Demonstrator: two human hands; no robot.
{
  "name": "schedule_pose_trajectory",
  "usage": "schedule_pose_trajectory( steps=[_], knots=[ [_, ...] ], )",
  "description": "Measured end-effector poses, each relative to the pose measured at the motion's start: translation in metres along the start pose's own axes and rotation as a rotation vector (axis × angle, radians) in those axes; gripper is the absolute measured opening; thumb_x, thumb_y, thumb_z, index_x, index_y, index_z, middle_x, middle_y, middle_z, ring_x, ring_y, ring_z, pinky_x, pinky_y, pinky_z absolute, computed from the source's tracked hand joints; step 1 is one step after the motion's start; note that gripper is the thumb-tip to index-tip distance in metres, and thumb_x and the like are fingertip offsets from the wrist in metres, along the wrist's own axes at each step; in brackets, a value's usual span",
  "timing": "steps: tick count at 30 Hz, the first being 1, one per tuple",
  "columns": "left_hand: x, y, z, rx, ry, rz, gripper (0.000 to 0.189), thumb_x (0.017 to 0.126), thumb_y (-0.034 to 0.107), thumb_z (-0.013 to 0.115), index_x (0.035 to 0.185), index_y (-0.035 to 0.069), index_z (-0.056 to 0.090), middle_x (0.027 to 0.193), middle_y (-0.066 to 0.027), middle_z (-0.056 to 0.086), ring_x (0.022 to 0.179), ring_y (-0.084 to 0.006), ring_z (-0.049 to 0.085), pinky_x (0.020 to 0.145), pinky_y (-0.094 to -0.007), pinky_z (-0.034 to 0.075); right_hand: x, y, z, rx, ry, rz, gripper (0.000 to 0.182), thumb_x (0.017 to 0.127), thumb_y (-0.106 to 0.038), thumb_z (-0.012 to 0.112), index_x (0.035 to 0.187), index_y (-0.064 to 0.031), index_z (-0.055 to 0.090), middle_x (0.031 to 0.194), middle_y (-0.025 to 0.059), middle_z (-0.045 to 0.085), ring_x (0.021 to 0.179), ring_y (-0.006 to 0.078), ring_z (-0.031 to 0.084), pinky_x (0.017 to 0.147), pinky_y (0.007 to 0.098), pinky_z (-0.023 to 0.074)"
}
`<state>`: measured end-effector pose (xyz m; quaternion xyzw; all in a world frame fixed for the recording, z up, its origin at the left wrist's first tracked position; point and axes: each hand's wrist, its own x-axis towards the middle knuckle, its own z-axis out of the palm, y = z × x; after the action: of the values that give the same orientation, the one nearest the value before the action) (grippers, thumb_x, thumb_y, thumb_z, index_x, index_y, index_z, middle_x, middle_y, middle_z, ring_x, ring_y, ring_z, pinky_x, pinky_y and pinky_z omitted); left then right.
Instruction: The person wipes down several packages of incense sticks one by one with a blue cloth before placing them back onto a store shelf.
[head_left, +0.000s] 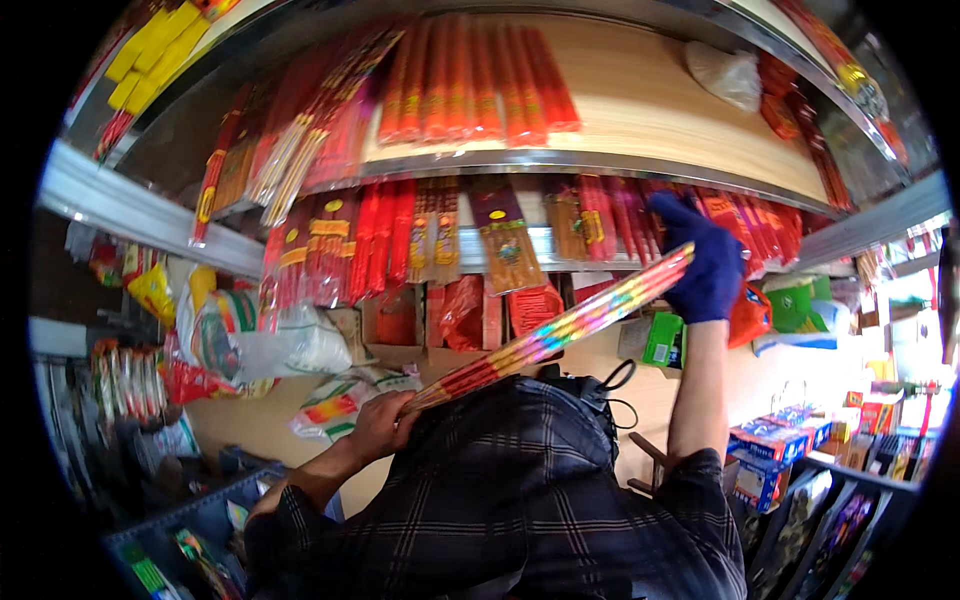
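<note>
A long bundle of what look like incense sticks in shiny red and gold wrapping (562, 328) slants across the front of my body. My bare left hand (381, 426) is closed around its lower end, near my waist. My right hand (703, 259) wears a dark blue glove and is raised in front of the lower shelf. The bundle's upper end touches the glove; whether its fingers close on the bundle is unclear from the blur. Just behind the glove hang red incense packets (750, 229), partly covered by it.
Red candle-like packs (480, 90) and loose stick bundles (300, 161) lie on the wooden upper shelf (637, 97), behind a metal edge. Packets (506, 240) overhang the lower shelf. Sacks (262, 337) stand at left. Blue boxes (780, 435) are stacked at right.
</note>
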<state>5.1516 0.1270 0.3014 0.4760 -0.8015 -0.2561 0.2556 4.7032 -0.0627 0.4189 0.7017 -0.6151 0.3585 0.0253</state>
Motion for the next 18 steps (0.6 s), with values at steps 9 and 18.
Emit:
schedule_pose_trajectory(
  steps=[9,18],
  knots=[
    [-0.049,-0.075,0.032,-0.146,-0.087,-0.653,0.030,0.094,0.019,0.058,0.119,0.003,0.052,0.094,-0.0220,0.064,0.084,-0.0406,0.064,0.071,-0.0450,0.051,-0.089,0.044,-0.012,-0.711,-0.250,0.139,0.019,0.078,-0.016,0.061,0.091,-0.0158,0.074,0.073,0.0145,0.064,0.067,0.0363,0.061,0.067,0.0472,0.0491],
    [0.136,-0.163,0.084,-0.093,0.429,-0.616,0.039,0.088,0.021,0.061,0.120,0.002,0.050,0.093,-0.0212,0.063,0.083,-0.0374,0.063,0.076,-0.0479,0.048,-0.143,-0.047,-0.004,-0.335,-0.460,0.371,0.025,0.069,-0.015,0.065,0.092,-0.0167,0.074,0.081,0.0094,0.071,0.076,0.0294,0.069,0.069,0.0369,0.0533]
  ],
)
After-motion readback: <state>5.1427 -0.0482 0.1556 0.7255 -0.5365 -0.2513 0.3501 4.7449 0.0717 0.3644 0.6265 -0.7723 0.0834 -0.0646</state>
